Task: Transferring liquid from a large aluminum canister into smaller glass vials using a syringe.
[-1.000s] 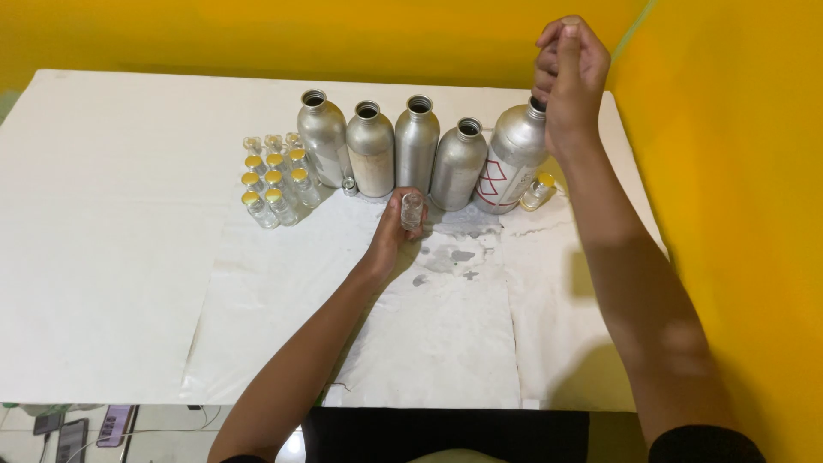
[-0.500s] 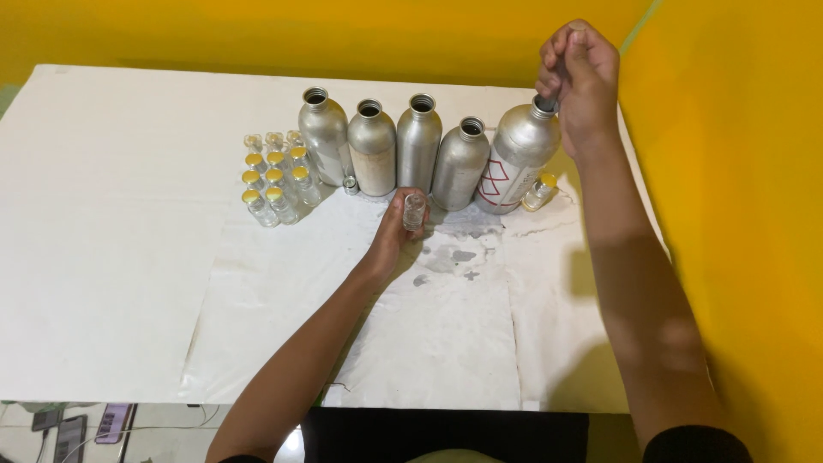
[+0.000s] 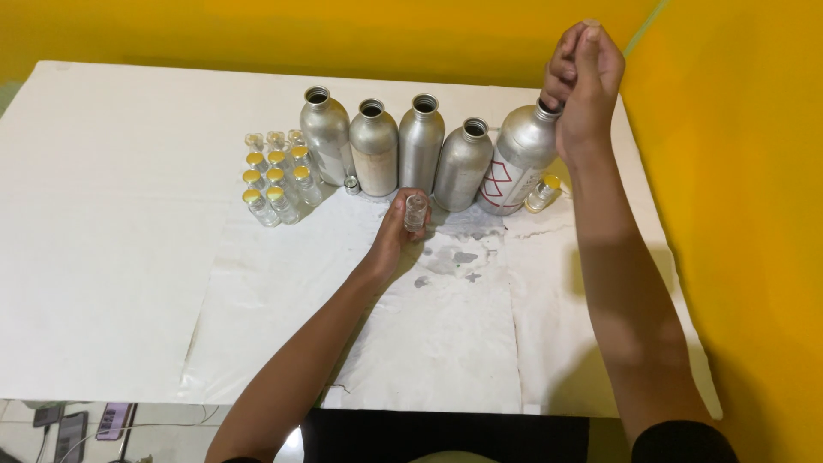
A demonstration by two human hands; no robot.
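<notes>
Hands at a row of five metal bottles on a white tabletop (image 3: 111,257). Since a second earlier, the right hand (image 3: 585,81) had shifted little, remaining clenched at the neck of the far-right bottle (image 3: 520,159); whether it gripped a cap could not be told. That bottle had stayed tilted toward the hand. The left hand (image 3: 396,233) had likewise kept its place, its grip closed around a small clear vial (image 3: 416,211) held upright just near of the row. Yellow-capped vials (image 3: 273,182) stood clustered to the left; one more vial (image 3: 543,194) lay right of the tilted bottle.
</notes>
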